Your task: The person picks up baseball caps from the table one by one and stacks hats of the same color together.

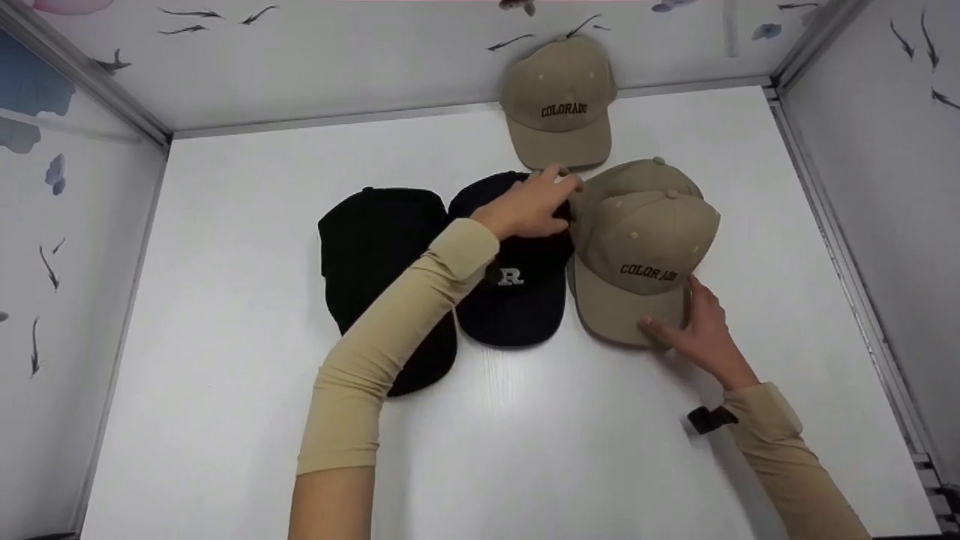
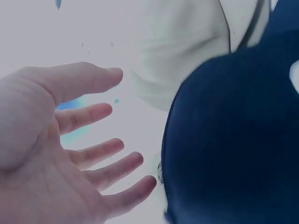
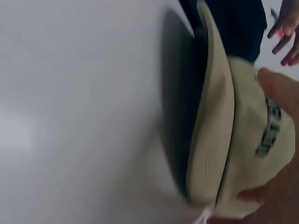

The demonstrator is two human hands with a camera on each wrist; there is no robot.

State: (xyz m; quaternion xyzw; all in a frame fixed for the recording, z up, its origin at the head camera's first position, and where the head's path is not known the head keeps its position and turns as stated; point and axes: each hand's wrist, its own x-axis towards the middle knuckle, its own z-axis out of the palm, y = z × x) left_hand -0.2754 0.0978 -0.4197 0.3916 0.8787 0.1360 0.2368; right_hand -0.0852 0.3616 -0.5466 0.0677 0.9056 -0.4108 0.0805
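Note:
A tan cap lettered COLORADO (image 1: 649, 274) lies tilted over a second tan cap (image 1: 637, 176), hiding most of it. My right hand (image 1: 701, 334) holds the upper cap's brim at its right side, thumb on top and fingers along the edge. Its brim (image 3: 212, 140) stands out over the white surface in the right wrist view. My left hand (image 1: 529, 206) is above a navy cap with a white R (image 1: 517, 315), its fingertips close to the tan caps' left side. In the left wrist view the left fingers (image 2: 100, 179) are spread, holding nothing, beside the navy cap.
A black cap (image 1: 375, 240) lies left of the navy one, partly under my left forearm. Another tan COLORADO cap (image 1: 562, 139) leans at the back wall. Patterned walls enclose the white table (image 1: 225, 300) at the back and both sides.

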